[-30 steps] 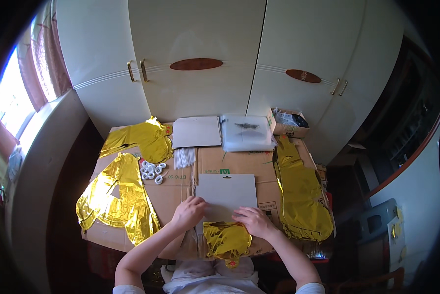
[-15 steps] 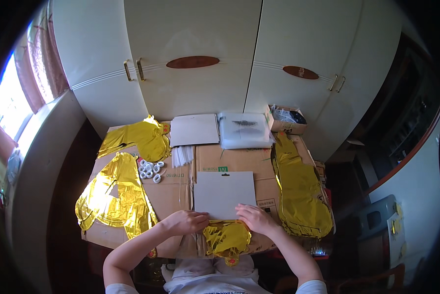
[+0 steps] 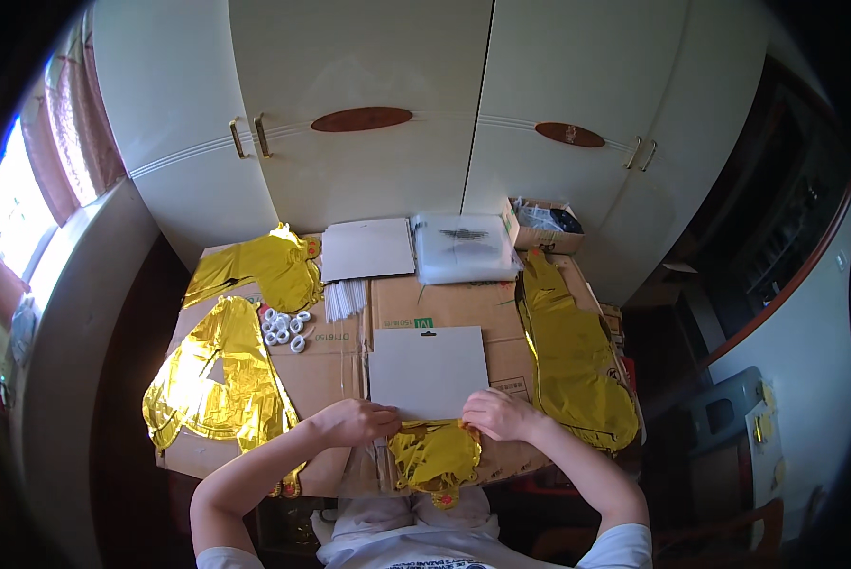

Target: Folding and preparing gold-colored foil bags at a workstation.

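Observation:
A flat grey card sheet (image 3: 428,370) lies on the cardboard-covered table (image 3: 330,365) in front of me. My left hand (image 3: 357,421) rests at its near left corner with fingers curled on the edge. At the near right corner my right hand (image 3: 497,413) does the same. Just below the card, between both hands, a crumpled gold foil balloon (image 3: 435,457) hangs over the table's near edge; its top seems tucked under the card.
More gold foil balloons lie at the left (image 3: 219,379), back left (image 3: 264,268) and right (image 3: 572,351). Small white rings (image 3: 285,327), white straws (image 3: 346,299), another grey card (image 3: 366,248), a clear plastic pack (image 3: 465,247) and a small open box (image 3: 543,224) sit behind. White wardrobe doors stand beyond.
Both hands have slid back from on top of the card to its near corners. The gold balloon now shows more fully below the card.

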The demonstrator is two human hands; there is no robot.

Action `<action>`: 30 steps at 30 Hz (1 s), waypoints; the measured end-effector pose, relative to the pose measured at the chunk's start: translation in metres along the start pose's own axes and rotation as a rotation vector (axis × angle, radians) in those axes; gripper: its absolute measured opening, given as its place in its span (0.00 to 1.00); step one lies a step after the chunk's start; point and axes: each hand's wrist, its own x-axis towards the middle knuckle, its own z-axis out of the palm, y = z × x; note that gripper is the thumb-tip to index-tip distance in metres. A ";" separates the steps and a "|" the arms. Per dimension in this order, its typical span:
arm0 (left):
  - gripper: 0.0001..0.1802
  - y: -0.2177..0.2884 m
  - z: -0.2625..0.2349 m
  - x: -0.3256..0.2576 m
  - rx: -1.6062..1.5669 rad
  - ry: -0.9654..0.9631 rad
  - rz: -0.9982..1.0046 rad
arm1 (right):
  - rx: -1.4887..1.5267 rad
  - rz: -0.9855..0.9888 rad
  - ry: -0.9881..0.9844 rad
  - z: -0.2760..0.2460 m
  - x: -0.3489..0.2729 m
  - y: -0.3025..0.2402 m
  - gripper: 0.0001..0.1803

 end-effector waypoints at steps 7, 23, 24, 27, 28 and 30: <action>0.21 0.013 -0.006 -0.001 -0.134 -0.056 -0.139 | -0.155 -0.075 0.039 -0.010 -0.016 -0.022 0.20; 0.26 0.010 -0.005 -0.001 -0.163 -0.094 -0.104 | 0.142 0.019 0.186 0.000 -0.017 -0.032 0.07; 0.27 0.010 -0.008 0.001 -0.162 -0.111 -0.116 | 0.218 0.092 0.220 -0.002 -0.017 -0.032 0.08; 0.29 0.014 -0.019 0.006 -0.132 -0.125 -0.147 | 0.435 0.273 0.214 -0.001 -0.012 -0.028 0.06; 0.30 0.017 -0.021 0.008 -0.105 -0.105 -0.154 | 0.499 0.338 0.208 -0.001 -0.010 -0.027 0.06; 0.29 0.020 -0.018 0.006 -0.072 -0.053 -0.189 | 0.565 0.420 0.262 0.001 -0.007 -0.025 0.05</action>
